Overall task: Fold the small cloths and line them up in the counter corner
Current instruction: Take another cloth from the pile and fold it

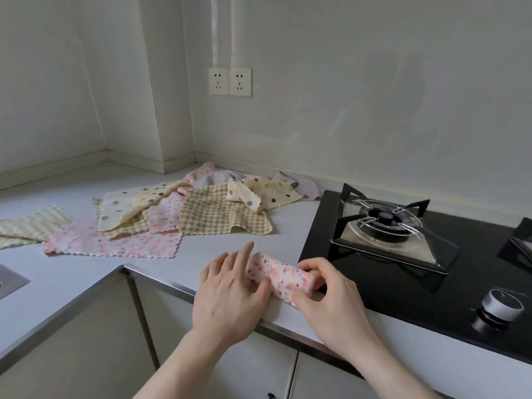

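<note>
At counter front edge, just left of black hob [408,272], both hands gripped pink dotted cloth [280,276], folded into narrow strip. Left hand [230,292] pinched its left end, fingers on top, thumb beneath. Right hand [325,295] curled round its right end. Behind, unfolded cloths [184,214] lay overlapping on white counter [72,272], spreading toward wall corner. Twin sockets [229,81] on wall above.

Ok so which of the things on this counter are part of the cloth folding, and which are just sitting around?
Part of the job:
- pink dotted cloth, held in both hands, left hand and right hand
- pile of unfolded cloths
- counter

Just lying about:
- gas stove and its knob
- wall sockets
- sink edge
</note>
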### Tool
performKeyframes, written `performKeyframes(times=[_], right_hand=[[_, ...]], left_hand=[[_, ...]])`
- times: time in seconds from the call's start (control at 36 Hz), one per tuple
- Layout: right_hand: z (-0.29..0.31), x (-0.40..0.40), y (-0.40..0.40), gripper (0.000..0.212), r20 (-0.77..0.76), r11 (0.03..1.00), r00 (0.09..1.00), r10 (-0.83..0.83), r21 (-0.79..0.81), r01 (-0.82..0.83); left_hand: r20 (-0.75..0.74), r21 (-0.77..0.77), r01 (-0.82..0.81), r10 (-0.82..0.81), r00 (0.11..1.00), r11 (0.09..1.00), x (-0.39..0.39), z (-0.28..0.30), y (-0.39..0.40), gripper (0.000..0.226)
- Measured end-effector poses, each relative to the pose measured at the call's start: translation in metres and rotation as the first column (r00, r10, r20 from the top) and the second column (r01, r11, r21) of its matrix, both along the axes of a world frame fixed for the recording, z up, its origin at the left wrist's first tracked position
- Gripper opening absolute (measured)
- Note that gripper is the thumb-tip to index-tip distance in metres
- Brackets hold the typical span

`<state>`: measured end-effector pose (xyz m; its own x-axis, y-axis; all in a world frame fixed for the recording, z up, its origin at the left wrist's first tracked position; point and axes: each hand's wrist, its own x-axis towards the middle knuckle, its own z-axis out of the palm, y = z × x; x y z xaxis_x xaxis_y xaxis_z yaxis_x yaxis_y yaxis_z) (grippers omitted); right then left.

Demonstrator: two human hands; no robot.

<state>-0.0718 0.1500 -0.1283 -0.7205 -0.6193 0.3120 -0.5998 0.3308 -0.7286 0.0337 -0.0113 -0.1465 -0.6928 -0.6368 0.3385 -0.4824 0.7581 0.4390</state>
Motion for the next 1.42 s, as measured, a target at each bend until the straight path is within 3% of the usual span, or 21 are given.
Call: performKeyframes(times=[0.11,0.25,0.39,0.5,0.56,0.64,0.81,0.94,1.06,1.22,1.42], right_hand=[[0.001,0.003,0.0,0.027,-0.04,0.999,0.999,0.01,0.034,-0.009],[0.012,0.008,0.0,0.031,-0.007,0.996,1.0,-0.021,0.084,0.021],[0.018,0.008,-0.004,0.032,-0.001,0.994,0.998,-0.067,0.084,0.067],[0.034,0.008,0.001,0.03,0.154,0.978,0.985,-0.076,0.204,0.044],[0.065,0.011,0.006,0.026,0.295,0.946,0.954,-0.046,0.319,-0.053],[0.129,0.02,0.018,0.022,0.406,0.886,0.914,0.011,0.419,-0.197],[0.245,0.049,0.061,0.024,0.512,0.927,0.857,0.058,0.292,-0.237],[0.306,0.074,0.102,0.027,0.566,0.933,0.818,0.101,0.231,-0.275],[0.324,0.085,0.13,0.031,0.54,0.96,0.836,0.092,0.175,-0.219],[0.334,0.093,0.18,0.032,0.515,0.991,0.855,-0.063,0.132,-0.007],[0.338,0.077,0.251,0.019,0.56,0.952,0.77,-0.306,0.174,0.252]], left_hand=[[0.029,-0.056,0.033,-0.032,0.999,0.998,0.001,-0.005,-0.001,0.07],[0.06,-0.014,0.048,-0.047,0.997,0.999,0.002,0.002,0.002,0.069],[0.164,0.091,0.055,-0.07,0.984,0.994,0.004,0.02,0.004,0.071],[0.298,0.288,0.074,-0.163,0.941,0.955,0.012,0.052,0.006,0.08],[0.344,0.467,0.037,-0.22,0.913,0.883,0.024,0.078,0.009,0.092],[0.28,0.681,-0.059,-0.186,0.942,0.73,0.053,0.131,0.024,0.102],[0.086,0.724,0.026,-0.127,0.988,0.69,0.118,0.217,0.053,0.09],[-0.094,0.898,0.111,-0.061,0.994,0.425,0.133,0.272,0.067,0.086],[-0.188,0.929,0.241,-0.202,0.961,0.281,0.114,0.306,0.082,0.082],[-0.202,0.894,0.353,-0.455,0.867,0.276,0.069,0.327,0.111,0.021],[-0.122,0.805,0.467,-0.669,0.733,0.365,0.015,0.345,0.169,0.032]])
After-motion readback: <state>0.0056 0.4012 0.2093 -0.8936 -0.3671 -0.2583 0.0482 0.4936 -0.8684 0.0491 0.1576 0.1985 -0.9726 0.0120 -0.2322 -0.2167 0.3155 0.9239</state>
